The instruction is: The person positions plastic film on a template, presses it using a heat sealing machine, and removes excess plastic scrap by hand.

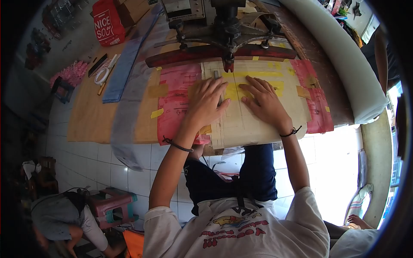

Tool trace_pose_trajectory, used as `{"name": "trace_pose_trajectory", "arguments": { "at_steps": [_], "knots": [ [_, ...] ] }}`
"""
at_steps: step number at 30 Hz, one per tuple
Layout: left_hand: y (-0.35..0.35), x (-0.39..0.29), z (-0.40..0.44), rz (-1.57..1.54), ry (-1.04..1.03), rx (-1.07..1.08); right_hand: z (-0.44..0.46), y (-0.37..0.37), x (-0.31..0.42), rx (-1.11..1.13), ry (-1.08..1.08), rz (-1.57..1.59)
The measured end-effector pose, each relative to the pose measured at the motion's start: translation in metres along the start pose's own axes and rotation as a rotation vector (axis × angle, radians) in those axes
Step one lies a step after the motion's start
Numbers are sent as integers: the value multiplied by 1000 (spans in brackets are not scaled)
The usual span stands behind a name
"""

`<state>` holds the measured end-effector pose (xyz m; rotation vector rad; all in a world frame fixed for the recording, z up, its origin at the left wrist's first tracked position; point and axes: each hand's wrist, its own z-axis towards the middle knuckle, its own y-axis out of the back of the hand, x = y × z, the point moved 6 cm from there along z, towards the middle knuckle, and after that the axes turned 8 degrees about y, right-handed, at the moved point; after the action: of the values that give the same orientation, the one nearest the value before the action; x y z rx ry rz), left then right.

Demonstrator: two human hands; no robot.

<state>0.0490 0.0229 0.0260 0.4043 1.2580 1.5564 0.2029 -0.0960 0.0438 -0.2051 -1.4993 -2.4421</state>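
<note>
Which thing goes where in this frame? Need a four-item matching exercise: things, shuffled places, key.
Things
1. Bare left hand
2. White ring-shaped roll
3. Bare right hand
4. Red bag with white lettering

Places
A. Fingers over a flat yellow strip
B. Next to the brown cardboard
C. Partly over a narrow grey strip
D. On the tan tabletop, beside a long blue sheet

Pairs: 1-C, 2-D, 3-A, 4-B

Left fingers (212, 88), right fingers (259, 87), spread on taped pale sheet (254, 132)
</note>
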Motion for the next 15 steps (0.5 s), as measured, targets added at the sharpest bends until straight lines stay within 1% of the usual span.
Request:
{"name": "trace_pose_trajectory", "arguments": {
  "at_steps": [8,11,14,15],
  "knots": [
    [4,-1,-1,-13,-11,-26,3,2,3,-2,-12,19],
    [3,0,-1,-35,-1,-15,6,-2,-6,27,-39,90],
    [4,0,-1,-45,-13,-38,22,-6,-7,137,-31,83],
    [4,0,-1,-37,-17,-44,30,-10,-8,138,-4,55]
  ]
}}
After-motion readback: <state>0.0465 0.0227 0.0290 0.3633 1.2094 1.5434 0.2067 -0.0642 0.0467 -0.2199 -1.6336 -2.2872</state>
